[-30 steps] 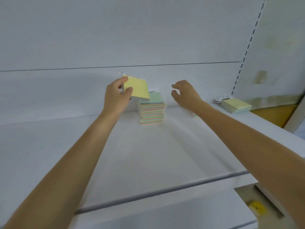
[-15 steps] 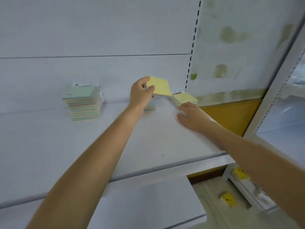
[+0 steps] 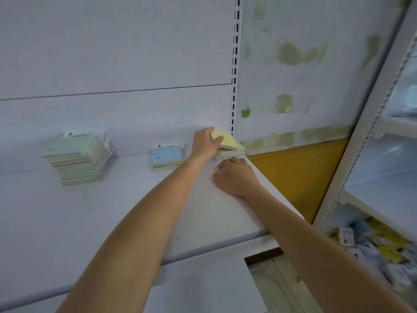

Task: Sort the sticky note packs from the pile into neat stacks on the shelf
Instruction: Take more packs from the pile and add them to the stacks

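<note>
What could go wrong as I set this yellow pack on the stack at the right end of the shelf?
The yellow pack in your left hand is tilted over the right stack, which sits near the end of the shelf; released crooked, it may slide off. The tall left stack looks staggered, so a jolt to the shelf might topple it.

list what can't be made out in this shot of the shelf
Head view: the left hand covers part of the yellow pack; its fingers underneath are hidden.
The end stack below it sits partly behind the right hand; its pack count is unclear.
Print on the blue-topped stack header is too small.
The pile at lower right is blurred and cut by the edge.
</note>
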### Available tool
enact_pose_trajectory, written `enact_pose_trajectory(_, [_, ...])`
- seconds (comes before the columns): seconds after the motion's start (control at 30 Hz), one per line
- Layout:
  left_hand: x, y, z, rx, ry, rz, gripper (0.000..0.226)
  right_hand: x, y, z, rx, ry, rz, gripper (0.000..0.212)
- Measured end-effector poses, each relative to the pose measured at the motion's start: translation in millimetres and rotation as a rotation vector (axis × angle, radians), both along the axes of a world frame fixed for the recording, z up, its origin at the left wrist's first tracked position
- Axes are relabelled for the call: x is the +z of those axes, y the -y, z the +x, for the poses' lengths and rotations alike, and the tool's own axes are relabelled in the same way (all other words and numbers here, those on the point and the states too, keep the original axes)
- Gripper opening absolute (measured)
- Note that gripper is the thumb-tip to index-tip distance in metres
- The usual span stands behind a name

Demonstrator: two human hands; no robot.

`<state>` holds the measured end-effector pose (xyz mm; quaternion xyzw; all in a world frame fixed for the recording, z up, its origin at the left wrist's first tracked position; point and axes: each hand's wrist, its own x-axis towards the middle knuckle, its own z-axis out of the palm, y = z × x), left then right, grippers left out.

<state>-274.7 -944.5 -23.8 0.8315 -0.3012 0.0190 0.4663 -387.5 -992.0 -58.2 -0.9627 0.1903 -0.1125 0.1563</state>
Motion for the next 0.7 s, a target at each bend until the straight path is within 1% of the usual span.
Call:
enact_pose_trajectory(0.13, [-10,2,6,-0.027,0.169,0.383,0.053,-2,1,2,0.006,0.021,-0.007,0.044])
enact_pose_trajectory(0.23, [-9,-1,8,-0.034,0.288,0.526,0.051,-3,1,3,0.003,0.023,-0.004,0.045])
enact_pose_trajectory(0.33, [-5,-4,7,-0.007,0.399,0.600,0.050,-3,2,4,0.005,0.020,-0.006,0.046])
enact_pose_trajectory(0.47, [0,-19,4,0.060,0.515,0.645,0.047,-3,2,6,0.004,0.010,-0.012,0.046])
enact_pose_trajectory(0.57, [2,-39,0,0.092,0.561,0.686,0.046,-2,0,4,0.017,0.020,-0.017,0.043])
enact_pose_trajectory(0.7, [7,-81,-2,0.121,0.595,0.728,0.047,2,-11,-3,0.078,0.107,-0.037,0.040])
